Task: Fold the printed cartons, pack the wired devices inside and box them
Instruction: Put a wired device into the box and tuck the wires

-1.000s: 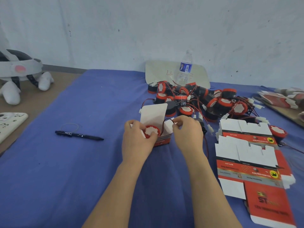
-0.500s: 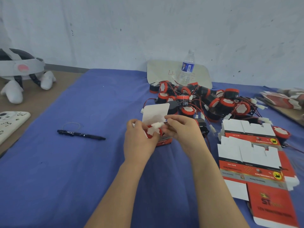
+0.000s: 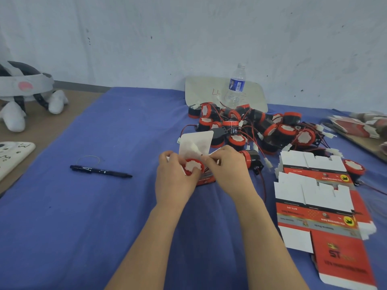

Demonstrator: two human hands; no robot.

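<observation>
Red and white, the small carton (image 3: 206,179) sits open on the surface, right in front of the person. Its white flap (image 3: 196,141) stands up at the back. A round red device (image 3: 193,167) sits in its open top. The left hand (image 3: 176,178) bends over the carton's left side. Its grip is clamped on the device, with fingertips on the device's white face. The right hand (image 3: 228,170) comes in from the other side. Its grip is pinched together on the thin wire (image 3: 201,155) of the device. A little white plug (image 3: 193,147) sticks up in front of the flap.

Just behind the carton lies a big pile of devices (image 3: 261,128), tangled in red and black wires. To the right are flat cartons (image 3: 314,197), not folded. A water bottle (image 3: 235,84) stands behind the pile, in front of a pale board (image 3: 201,88). A black pen (image 3: 100,171) lies well off to the left. A soft toy (image 3: 18,97) sits at the far left.

A blue cloth (image 3: 83,216) covers the surface. The wall (image 3: 146,38) behind is pale and scuffed.
</observation>
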